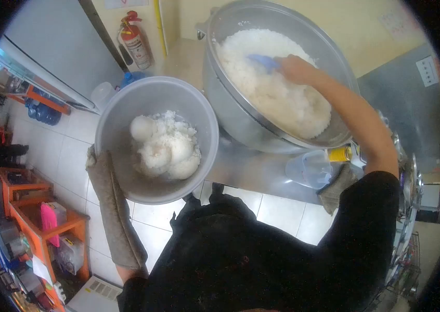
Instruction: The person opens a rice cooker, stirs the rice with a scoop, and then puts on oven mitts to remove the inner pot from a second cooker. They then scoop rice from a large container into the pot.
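Note:
My right hand (297, 69) is closed on a blue scoop (264, 62), which sits in the white cooked rice (261, 47) filling a large metal pot (246, 122). To the left is a grey metal basin (113, 127) with several rounded lumps of rice (170, 151) inside. A brown padded mitt (116, 208) covers my left hand (95, 161) and forearm. That hand grips the basin's left rim; its fingers are hidden by the mitt.
Right of the basin, a clear plastic jug (309, 170), a yellow can (339, 154) and a brown cloth (337, 190) rest on the metal counter (246, 161). Behind stands a red fire extinguisher (136, 44). Orange shelving (48, 218) lines the left side.

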Available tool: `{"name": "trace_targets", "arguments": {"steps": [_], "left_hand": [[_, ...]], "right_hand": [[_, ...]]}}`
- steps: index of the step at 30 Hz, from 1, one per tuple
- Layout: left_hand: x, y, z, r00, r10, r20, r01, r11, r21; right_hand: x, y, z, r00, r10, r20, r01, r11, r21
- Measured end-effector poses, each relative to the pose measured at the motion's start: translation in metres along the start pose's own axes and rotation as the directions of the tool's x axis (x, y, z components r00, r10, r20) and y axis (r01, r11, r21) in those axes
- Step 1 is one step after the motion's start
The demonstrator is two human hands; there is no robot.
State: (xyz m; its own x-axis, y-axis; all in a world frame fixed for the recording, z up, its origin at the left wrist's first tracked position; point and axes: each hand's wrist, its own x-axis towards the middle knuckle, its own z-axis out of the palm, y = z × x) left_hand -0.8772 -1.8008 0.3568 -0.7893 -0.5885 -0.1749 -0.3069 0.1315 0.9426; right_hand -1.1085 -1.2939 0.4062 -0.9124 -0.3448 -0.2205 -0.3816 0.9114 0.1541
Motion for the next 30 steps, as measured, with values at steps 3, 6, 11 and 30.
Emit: {"name": "trace_targets", "arguments": {"steps": [3,6,11,30], "left_hand": [[0.013,-0.016,-0.004,1.000,0.029,-0.004,-0.029,0.999,0.024],[-0.005,0.004,0.002,1.000,0.000,-0.016,-0.001,1.000,-0.023],[-0.002,-0.005,-0.001,1.000,-0.009,-0.009,0.009,0.999,-0.035],[0.010,0.003,0.003,1.000,-0.028,0.005,0.028,0.999,-0.018]], "right_hand": [[-0.005,-0.003,-0.007,0.993,-0.106,0.054,0.097,0.984,0.150],[-0.021,-0.019,-0.025,0.980,-0.193,0.039,0.175,0.946,0.272],[-0.043,-0.052,-0.039,0.968,-0.249,-0.037,0.252,0.956,0.152],[-0.069,-0.011,-0.075,0.866,-0.168,0.472,-0.188,0.765,0.616]]}}
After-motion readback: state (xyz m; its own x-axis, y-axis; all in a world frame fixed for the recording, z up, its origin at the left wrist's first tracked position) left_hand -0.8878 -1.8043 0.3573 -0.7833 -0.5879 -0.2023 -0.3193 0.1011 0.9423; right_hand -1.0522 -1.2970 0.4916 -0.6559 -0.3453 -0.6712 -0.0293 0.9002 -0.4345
